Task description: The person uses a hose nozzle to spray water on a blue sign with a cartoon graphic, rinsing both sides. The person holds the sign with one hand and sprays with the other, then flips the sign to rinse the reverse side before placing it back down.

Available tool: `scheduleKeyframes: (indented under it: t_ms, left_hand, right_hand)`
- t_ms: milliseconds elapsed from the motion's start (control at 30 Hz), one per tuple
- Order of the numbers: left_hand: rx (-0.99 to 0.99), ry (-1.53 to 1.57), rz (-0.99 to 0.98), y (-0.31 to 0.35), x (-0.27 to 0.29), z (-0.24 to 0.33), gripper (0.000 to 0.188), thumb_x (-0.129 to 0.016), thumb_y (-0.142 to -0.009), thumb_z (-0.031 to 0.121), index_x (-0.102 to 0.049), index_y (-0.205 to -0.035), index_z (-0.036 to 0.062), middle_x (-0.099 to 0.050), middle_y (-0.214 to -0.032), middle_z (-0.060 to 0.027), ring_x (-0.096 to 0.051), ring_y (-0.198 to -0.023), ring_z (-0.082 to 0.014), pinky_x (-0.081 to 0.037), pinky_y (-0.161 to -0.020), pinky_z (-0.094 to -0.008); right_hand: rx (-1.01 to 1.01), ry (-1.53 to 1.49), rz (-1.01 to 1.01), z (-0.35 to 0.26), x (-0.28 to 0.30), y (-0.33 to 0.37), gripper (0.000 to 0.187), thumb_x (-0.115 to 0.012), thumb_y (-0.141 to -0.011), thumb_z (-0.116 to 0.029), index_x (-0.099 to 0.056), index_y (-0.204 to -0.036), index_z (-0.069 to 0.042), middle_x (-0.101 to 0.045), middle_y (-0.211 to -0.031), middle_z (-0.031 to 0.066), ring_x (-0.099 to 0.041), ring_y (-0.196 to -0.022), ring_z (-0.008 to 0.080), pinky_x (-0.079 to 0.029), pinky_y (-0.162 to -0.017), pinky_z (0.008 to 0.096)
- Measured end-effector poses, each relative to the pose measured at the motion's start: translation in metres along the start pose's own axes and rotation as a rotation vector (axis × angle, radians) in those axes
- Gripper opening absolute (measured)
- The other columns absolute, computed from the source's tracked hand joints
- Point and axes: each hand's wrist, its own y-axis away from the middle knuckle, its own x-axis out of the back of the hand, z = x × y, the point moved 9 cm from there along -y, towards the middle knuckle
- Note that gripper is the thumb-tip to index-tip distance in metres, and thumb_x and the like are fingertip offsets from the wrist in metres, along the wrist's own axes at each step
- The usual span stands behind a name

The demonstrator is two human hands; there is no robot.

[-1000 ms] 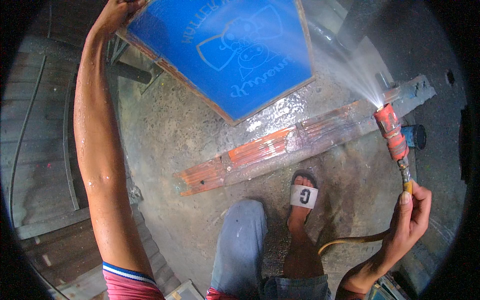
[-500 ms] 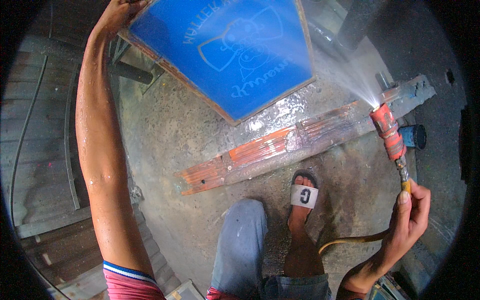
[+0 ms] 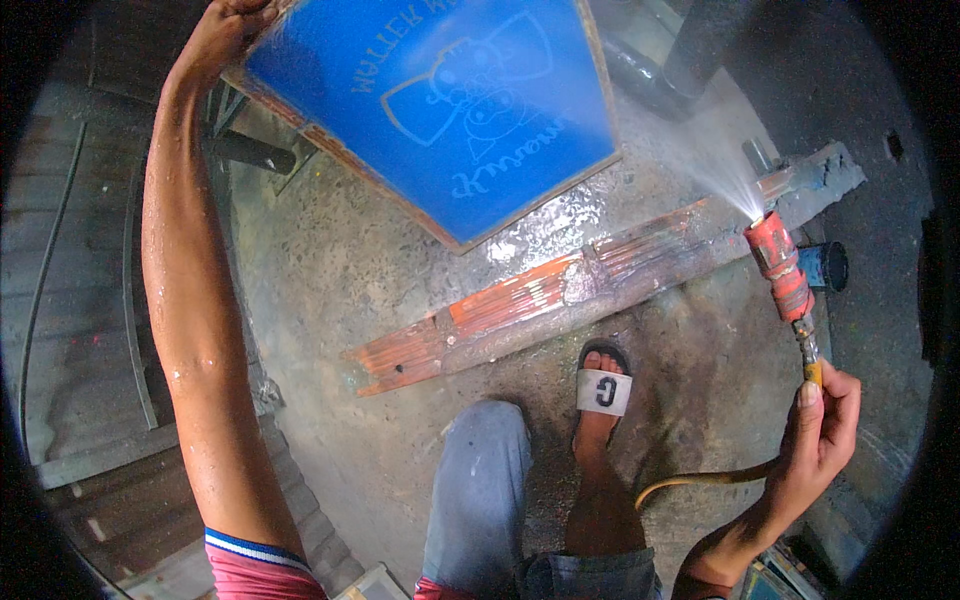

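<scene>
My left hand (image 3: pixel 238 22) is closed on the upper left edge of a screen-printing frame (image 3: pixel 520 90), a wooden frame with a blue face and pale line drawing and lettering. The frame stands tilted, with one lower corner near the wet floor. In my right hand (image 3: pixel 822 425) I pinch the yellow end of a hose, thumb on top, just below a red spray nozzle (image 3: pixel 776 262). A fan of water leaves the nozzle toward the frame's right side. The yellow hose (image 3: pixel 700 478) curves from behind my right wrist toward my leg.
An orange ribbed, cement-crusted beam (image 3: pixel 530 295) lies across the wet concrete floor (image 3: pixel 320 260) between my feet and the frame. A blue pipe end (image 3: pixel 830 267) sits beside the nozzle. Corrugated metal sheets (image 3: pixel 70 300) line the left; a dark wall (image 3: pixel 880 230) stands right.
The frame and my left arm appear slightly farther left in the view, with the floor and beam shifting likewise. Water keeps spraying, and both hands keep their grip.
</scene>
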Motion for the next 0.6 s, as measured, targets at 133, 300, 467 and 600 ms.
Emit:
scheduleKeyframes:
  t_ms: [133, 300, 467, 600]
  left_hand:
    - [-0.005, 0.013, -0.006, -0.001, 0.003, -0.002, 0.044, -0.053, -0.09, 0.014, -0.049, -0.133, 0.0041, -0.058, -0.124, -0.0074, -0.055, -0.112, -0.0183, -0.042, -0.098, -0.0308]
    - [-0.004, -0.014, -0.01, -0.002, 0.007, -0.007, 0.044, -0.053, -0.09, 0.015, -0.05, -0.133, 0.0046, -0.059, -0.122, -0.0073, -0.057, -0.109, -0.0176, -0.044, -0.095, -0.0303]
    - [0.018, 0.037, -0.036, -0.006, -0.006, -0.011, 0.043, -0.053, -0.091, 0.016, -0.049, -0.133, 0.0054, -0.059, -0.123, -0.0074, -0.057, -0.109, -0.0174, -0.044, -0.095, -0.03]
    - [-0.007, -0.079, 0.019, 0.001, 0.005, 0.002, 0.044, -0.053, -0.092, 0.017, -0.049, -0.133, 0.0042, -0.058, -0.124, -0.0074, -0.056, -0.11, -0.0173, -0.044, -0.095, -0.0298]
  right_hand:
    - [-0.047, -0.045, -0.013, 0.002, -0.002, 0.001, 0.015, -0.057, -0.09, -0.012, -0.057, -0.098, 0.001, -0.048, -0.08, -0.0019, -0.039, -0.069, 0.0048, -0.03, -0.06, 0.0183]
    - [0.0, -0.045, -0.005, -0.001, -0.003, -0.002, 0.016, -0.057, -0.09, -0.012, -0.057, -0.099, 0.002, -0.049, -0.082, -0.0014, -0.039, -0.069, 0.0055, -0.031, -0.061, 0.0187]
    - [-0.005, -0.006, 0.002, 0.0, -0.002, -0.002, 0.017, -0.057, -0.09, -0.012, -0.057, -0.1, 0.002, -0.049, -0.082, -0.0015, -0.04, -0.07, 0.0056, -0.032, -0.062, 0.0185]
    - [0.003, -0.069, -0.002, -0.006, -0.006, -0.005, 0.017, -0.057, -0.091, -0.013, -0.057, -0.099, 0.002, -0.049, -0.082, -0.0017, -0.04, -0.07, 0.0057, -0.032, -0.063, 0.0184]
